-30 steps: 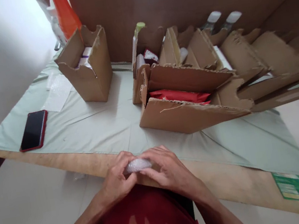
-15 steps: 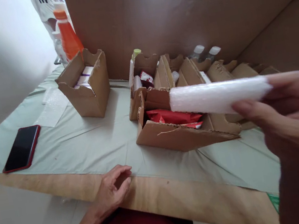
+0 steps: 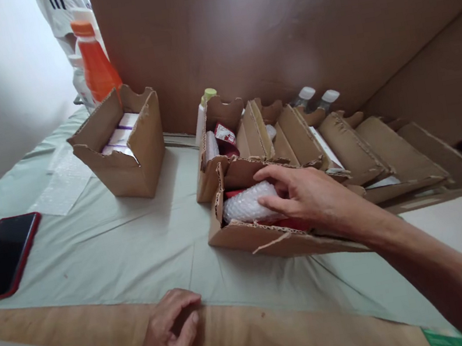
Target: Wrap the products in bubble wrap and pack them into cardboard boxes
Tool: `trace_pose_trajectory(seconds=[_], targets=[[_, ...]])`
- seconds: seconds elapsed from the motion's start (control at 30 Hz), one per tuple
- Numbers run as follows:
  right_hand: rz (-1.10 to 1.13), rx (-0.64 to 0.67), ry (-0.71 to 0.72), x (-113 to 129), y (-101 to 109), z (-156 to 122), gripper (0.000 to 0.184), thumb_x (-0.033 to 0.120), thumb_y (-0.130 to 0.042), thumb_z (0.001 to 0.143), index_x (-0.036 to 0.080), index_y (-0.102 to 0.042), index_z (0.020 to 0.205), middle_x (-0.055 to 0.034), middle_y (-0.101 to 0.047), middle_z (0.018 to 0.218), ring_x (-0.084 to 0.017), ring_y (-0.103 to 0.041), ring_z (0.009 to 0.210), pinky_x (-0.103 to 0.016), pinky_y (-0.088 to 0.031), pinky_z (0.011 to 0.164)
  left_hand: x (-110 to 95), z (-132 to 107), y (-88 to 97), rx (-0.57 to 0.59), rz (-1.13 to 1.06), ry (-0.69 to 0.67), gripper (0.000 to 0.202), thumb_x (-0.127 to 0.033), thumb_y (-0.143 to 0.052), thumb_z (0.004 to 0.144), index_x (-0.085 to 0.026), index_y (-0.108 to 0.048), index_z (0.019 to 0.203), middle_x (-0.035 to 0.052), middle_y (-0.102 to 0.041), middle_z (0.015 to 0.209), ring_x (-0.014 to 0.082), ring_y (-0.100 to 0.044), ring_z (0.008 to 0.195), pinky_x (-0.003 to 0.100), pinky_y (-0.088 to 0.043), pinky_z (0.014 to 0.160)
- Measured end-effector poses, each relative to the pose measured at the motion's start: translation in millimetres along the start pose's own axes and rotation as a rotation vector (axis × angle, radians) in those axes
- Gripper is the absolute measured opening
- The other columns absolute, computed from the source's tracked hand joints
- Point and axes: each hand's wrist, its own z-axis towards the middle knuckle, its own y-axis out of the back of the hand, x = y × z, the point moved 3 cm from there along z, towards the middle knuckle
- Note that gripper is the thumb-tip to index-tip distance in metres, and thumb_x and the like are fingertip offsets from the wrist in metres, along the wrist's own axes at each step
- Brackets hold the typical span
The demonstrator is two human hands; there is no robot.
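Note:
My right hand (image 3: 294,195) has its thumb and fingers around one end of a bubble-wrapped roll (image 3: 245,205), which lies low inside the front cardboard box (image 3: 243,245). Red packets (image 3: 295,223) show under and beside the roll; what the wrap contains is hidden. My left hand (image 3: 169,331) rests at the table's wooden front edge (image 3: 256,325), loosely curved, thumb and fingers apart, holding nothing.
Several open cardboard bins (image 3: 300,138) stand in a row behind the front box. A separate box (image 3: 145,152) holds small white boxes (image 3: 121,137). At left lie a phone (image 3: 3,255) and a bubble-wrap sheet (image 3: 61,189). An orange bottle (image 3: 98,65) stands behind.
My right hand has carried the bubble-wrapped roll left and down, from above the front box to inside it. My left hand keeps its place at the table edge; the view has shifted.

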Motion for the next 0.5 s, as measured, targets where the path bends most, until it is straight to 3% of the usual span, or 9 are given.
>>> trace_pose_trajectory(seconds=[0.13,0.23,0.37,0.5], targets=[[-0.028,0.134,-0.035,24,-11,11,0.015,0.031,-0.066,0.086,0.023,-0.073,0.096,-0.0035,-0.075,0.081,-0.021,-0.064,0.069,-0.03,-0.039,0.061,0,0,0.1,0.016,-0.007,0.004,0.024,-0.014,-0.06,0.091,-0.026,-0.071,0.109,0.0032,-0.079,0.092,0.0189,-0.077,0.083,0.027,-0.063,0.073],[0.017,0.247,-0.012,35,-24,26,0.012,0.024,-0.065,0.084,0.022,-0.074,0.091,-0.0046,-0.076,0.082,-0.021,-0.065,0.07,-0.03,-0.039,0.06,0,-1,0.2,0.031,-0.007,0.005,0.025,-0.013,-0.059,0.092,-0.026,-0.069,0.11,0.0029,-0.079,0.092,0.018,-0.077,0.083,0.026,-0.062,0.073],[-0.004,0.37,0.038,35,-38,38,0.008,0.019,-0.066,0.081,0.021,-0.074,0.082,-0.005,-0.076,0.078,-0.02,-0.064,0.065,-0.03,-0.039,0.058,-1,0,0.6,0.022,0.0,-0.011,0.025,-0.013,-0.058,0.092,-0.026,-0.069,0.11,0.0025,-0.078,0.091,0.0173,-0.076,0.083,0.026,-0.063,0.073],[0.028,0.379,0.104,33,-48,42,0.009,0.025,-0.071,0.082,0.022,-0.078,0.088,-0.007,-0.078,0.087,-0.024,-0.069,0.074,-0.032,-0.044,0.063,-2,1,0.0,0.013,0.016,-0.012,0.023,-0.014,-0.059,0.092,-0.025,-0.07,0.108,0.0034,-0.079,0.09,0.0181,-0.077,0.082,0.027,-0.063,0.072]])
